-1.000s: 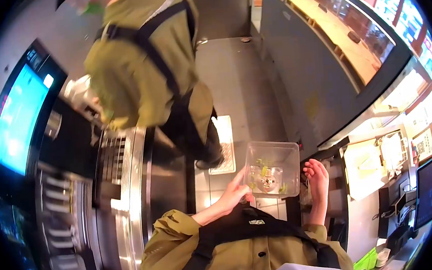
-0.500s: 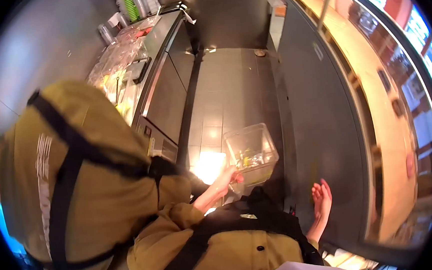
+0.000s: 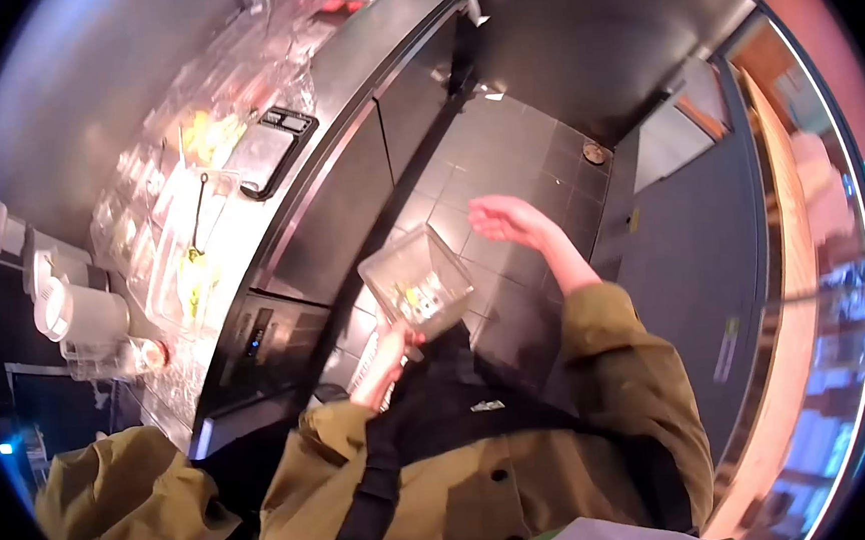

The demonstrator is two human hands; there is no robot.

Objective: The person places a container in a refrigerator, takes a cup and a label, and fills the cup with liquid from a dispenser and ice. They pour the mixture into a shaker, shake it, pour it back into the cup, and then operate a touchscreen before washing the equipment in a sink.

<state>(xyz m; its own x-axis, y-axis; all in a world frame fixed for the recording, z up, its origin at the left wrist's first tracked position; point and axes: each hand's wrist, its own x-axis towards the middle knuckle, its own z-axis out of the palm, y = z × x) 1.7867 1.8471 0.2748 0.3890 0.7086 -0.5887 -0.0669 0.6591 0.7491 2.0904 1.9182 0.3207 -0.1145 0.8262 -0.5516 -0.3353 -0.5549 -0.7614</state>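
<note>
A clear plastic container [image 3: 399, 269] with small green and yellow bits at its bottom is tilted in front of my body. My left hand [image 3: 391, 358] is closed on its near edge, the fingers wrapped around the rim. My right hand [image 3: 509, 219] is raised beyond the container on the right, fingers stretched out and holding nothing. It is apart from the container.
On the left a steel counter [image 3: 362, 49] carries a digital scale [image 3: 269, 156], a tray with a long-handled utensil, clear plastic bags and white pitchers [image 3: 84, 312]. A co-worker's brown sleeve [image 3: 128, 502] is at lower left. A grey cabinet [image 3: 672, 253] lines the right.
My right hand has moved up and forward from beside the right cabinet. The view has turned toward the counter. The co-worker at left has shifted down and mostly out of view.
</note>
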